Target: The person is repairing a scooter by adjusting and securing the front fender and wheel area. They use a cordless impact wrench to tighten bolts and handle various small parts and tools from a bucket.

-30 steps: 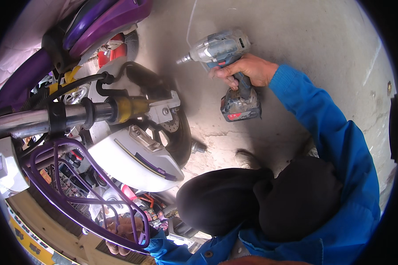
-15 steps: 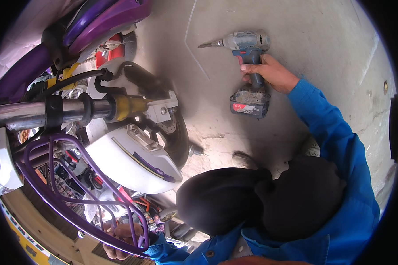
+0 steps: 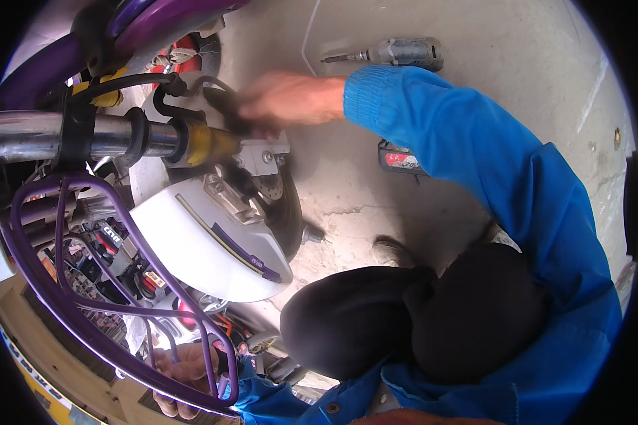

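Note:
My left hand (image 3: pixel 184 372) is closed around the lower end of a purple tubular metal rack (image 3: pixel 131 312), its fingers partly behind the tubes. Smeared by motion, my right hand (image 3: pixel 287 103) is at the front wheel (image 3: pixel 287 219) of a two-wheeler, just above the metal bracket (image 3: pixel 261 157) at the end of the fork (image 3: pixel 106 138); its fingers cannot be made out. A cordless drill (image 3: pixel 407 53) lies on the floor beyond my right forearm. My sleeve hides the drill's grip, while part of its battery (image 3: pixel 403 161) shows below.
A white fender (image 3: pixel 205 244) with a purple stripe covers part of the wheel. On the concrete floor (image 3: pixel 517 42), near the tyre, lies a small pointed tool (image 3: pixel 315 234). My dark-clad knees (image 3: pixel 347 322) are close in front. Tools and packages crowd the area behind the rack.
My right hand has let go of the drill, left it on the floor, and moved left to the wheel. The two-wheeler's front and rack have shifted slightly in view; my left hand stays on the rack.

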`<state>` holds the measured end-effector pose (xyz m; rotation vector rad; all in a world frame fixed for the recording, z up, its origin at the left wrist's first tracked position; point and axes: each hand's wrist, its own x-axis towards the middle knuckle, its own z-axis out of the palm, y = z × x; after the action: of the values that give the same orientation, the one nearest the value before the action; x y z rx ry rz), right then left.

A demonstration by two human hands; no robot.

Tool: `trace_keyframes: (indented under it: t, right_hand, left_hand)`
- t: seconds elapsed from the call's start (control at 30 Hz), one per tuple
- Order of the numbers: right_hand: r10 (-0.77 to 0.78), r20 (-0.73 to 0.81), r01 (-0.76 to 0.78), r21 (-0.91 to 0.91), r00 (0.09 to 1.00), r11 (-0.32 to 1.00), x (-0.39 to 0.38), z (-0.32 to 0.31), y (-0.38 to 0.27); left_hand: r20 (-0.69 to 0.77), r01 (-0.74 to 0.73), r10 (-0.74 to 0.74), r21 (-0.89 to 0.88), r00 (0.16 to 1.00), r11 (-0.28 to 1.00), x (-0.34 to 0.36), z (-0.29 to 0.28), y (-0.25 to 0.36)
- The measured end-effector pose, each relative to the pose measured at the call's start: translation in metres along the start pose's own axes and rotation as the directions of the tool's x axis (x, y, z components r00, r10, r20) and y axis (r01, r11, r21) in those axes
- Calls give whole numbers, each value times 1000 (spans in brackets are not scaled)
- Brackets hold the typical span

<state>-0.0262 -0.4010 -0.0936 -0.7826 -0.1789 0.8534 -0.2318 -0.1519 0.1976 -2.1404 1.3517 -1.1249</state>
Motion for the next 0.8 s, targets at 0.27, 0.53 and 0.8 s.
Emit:
trace_keyframes:
  t: [0.27,0.53,0.8]
  right_hand:
    - [88,132,-101,93,987,990,47,-4,14]
    - [-12,-21,10,-74,1000,997,45,4,15]
    - [-132,-169,126,-46,977,991,57,10,17]
  left_hand:
    - [-172,-16,18,10,985,1000,-1,20,1]
    - [-168,238,-226,50,959,970,-13,7,17]
    - [-133,198,-198,-13,971,980,-34,-2,10]
